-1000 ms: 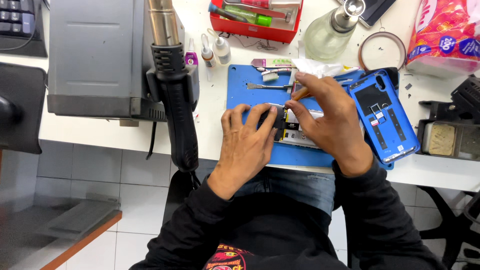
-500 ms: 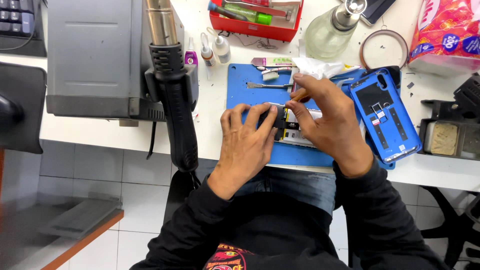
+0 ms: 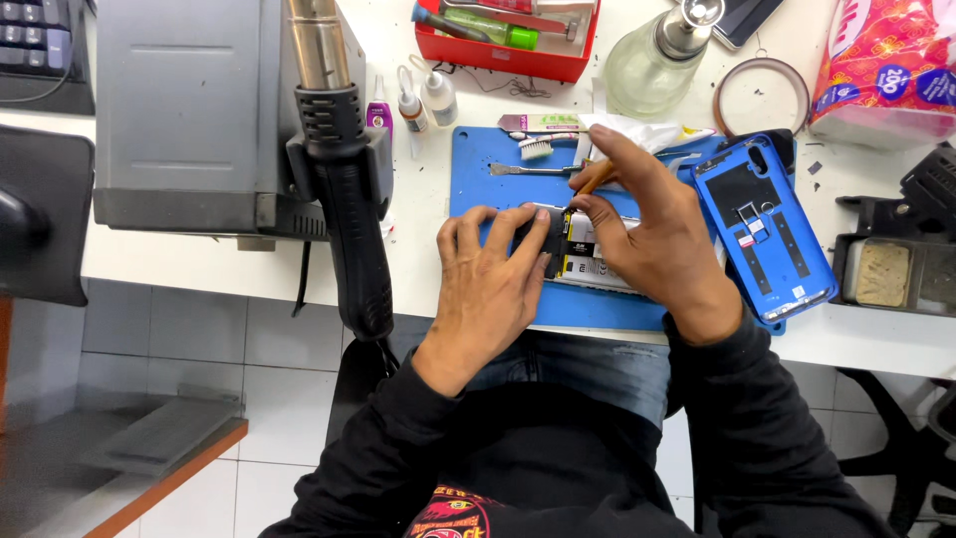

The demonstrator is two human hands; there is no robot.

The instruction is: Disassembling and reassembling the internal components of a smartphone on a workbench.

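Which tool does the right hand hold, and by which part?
The right hand pinches a wooden-handled tool by its handle; its tip meets the opened phone.
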